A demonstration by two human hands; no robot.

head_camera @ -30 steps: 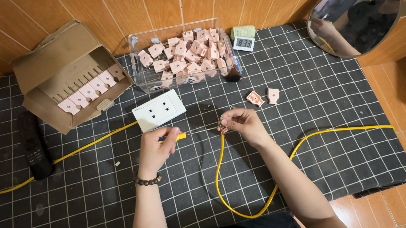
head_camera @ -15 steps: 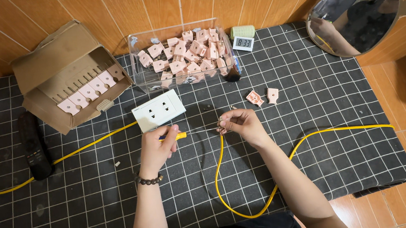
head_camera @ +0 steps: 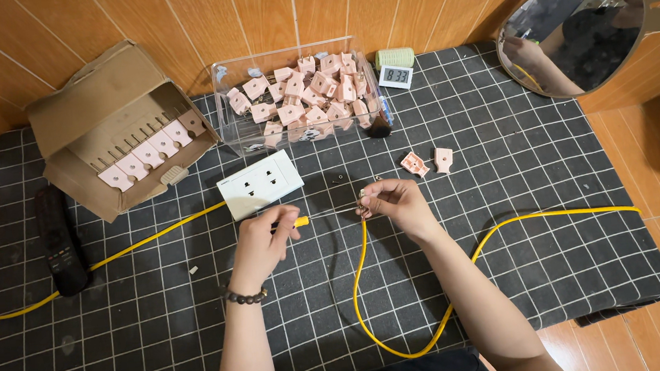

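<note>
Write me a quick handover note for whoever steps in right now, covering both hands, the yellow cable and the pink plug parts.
Left hand: grips a yellow-handled tool, tip toward the cable end.
Right hand: pinches the end of the yellow cable, which loops over the mat.
Two pink plug parts lie loose past the right hand; more fill the clear bin.
Done: none fitted on this cable end, as far as visible.
Left: the cable end is bare.

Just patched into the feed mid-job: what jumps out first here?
The yellow cable looping across the black grid mat, its end pinched in the right hand at centre. The left hand holds a yellow-handled tool by the white socket plate. Behind sits a clear box of pink plugs.
</note>
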